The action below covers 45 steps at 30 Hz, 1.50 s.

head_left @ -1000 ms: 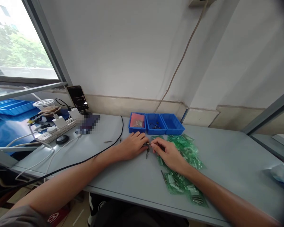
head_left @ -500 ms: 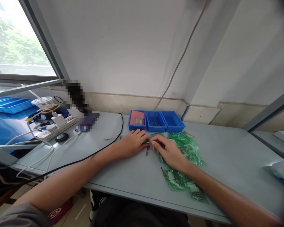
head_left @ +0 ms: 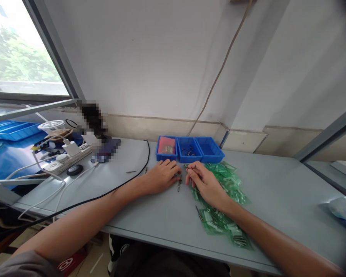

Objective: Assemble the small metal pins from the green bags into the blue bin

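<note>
Head view: left hand (head_left: 160, 178) rests on the worktop (head_left: 276, 192), fingers curled; whether it grips anything cannot be told. Right hand (head_left: 205, 184), fingertips pinched narrow, lies on green packets (head_left: 225, 181). A small metal pin (head_left: 179, 185) lies between the hands. Blue bins (head_left: 190, 149) sit against the wall; open room right, cable (head_left: 115, 188) left. No legible writing.
</note>
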Each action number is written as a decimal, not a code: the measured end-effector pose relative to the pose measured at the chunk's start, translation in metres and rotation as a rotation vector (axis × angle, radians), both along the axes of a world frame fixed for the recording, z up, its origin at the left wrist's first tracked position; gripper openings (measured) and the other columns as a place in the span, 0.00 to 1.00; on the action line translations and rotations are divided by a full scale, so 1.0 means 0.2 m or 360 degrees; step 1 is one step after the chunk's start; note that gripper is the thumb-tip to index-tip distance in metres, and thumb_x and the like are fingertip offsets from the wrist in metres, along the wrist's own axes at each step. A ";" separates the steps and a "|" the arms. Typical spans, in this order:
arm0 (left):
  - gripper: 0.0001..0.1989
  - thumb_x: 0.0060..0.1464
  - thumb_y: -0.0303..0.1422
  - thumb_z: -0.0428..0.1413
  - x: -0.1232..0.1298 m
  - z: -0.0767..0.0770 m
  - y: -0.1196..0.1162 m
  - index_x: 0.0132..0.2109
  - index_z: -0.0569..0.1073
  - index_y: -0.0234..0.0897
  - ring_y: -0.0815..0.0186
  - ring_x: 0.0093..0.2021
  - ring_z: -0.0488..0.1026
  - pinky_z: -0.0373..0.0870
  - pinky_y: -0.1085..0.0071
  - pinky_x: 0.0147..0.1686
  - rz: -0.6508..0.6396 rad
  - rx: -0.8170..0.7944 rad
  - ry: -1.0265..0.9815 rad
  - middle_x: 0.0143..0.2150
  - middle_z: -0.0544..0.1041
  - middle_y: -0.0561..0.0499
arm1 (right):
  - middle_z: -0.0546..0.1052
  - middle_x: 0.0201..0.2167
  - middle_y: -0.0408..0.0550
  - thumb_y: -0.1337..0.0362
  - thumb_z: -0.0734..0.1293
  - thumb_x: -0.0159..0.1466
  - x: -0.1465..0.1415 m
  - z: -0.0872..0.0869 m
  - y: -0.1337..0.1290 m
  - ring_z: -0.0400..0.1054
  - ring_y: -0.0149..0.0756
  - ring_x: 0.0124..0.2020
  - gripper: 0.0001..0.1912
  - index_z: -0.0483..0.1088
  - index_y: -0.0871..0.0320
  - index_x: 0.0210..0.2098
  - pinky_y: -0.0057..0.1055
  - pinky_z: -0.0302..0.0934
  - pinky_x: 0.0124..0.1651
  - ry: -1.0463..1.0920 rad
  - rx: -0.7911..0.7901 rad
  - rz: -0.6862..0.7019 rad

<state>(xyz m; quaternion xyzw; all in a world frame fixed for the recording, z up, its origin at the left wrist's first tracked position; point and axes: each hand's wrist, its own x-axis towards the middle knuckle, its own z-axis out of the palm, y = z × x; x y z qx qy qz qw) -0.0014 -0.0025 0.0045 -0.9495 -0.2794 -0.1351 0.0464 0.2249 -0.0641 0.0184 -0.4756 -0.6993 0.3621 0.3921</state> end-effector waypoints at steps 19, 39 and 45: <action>0.10 0.76 0.37 0.50 0.01 0.02 -0.01 0.56 0.70 0.38 0.55 0.52 0.67 0.66 0.60 0.52 0.0034 -0.0049 0.0044 0.53 0.72 0.45 | 0.76 0.34 0.41 0.52 0.63 0.76 0.02 -0.03 0.02 0.65 0.36 0.30 0.12 0.72 0.51 0.44 0.33 0.60 0.34 -0.0055 0.0093 -0.0085; 0.11 0.76 0.38 0.50 0.01 0.01 -0.01 0.56 0.70 0.38 0.56 0.50 0.68 0.66 0.60 0.50 0.0032 0.0009 0.0036 0.52 0.73 0.45 | 0.76 0.33 0.42 0.51 0.62 0.75 0.01 0.00 0.01 0.64 0.37 0.30 0.12 0.71 0.51 0.44 0.33 0.60 0.35 -0.0060 0.0081 -0.0094; 0.10 0.76 0.38 0.51 0.01 0.01 -0.01 0.56 0.70 0.38 0.55 0.50 0.68 0.66 0.60 0.51 0.0023 0.0007 0.0037 0.52 0.73 0.45 | 0.76 0.33 0.42 0.51 0.62 0.75 0.01 0.00 0.01 0.65 0.36 0.29 0.13 0.71 0.52 0.44 0.32 0.60 0.33 -0.0043 0.0062 -0.0090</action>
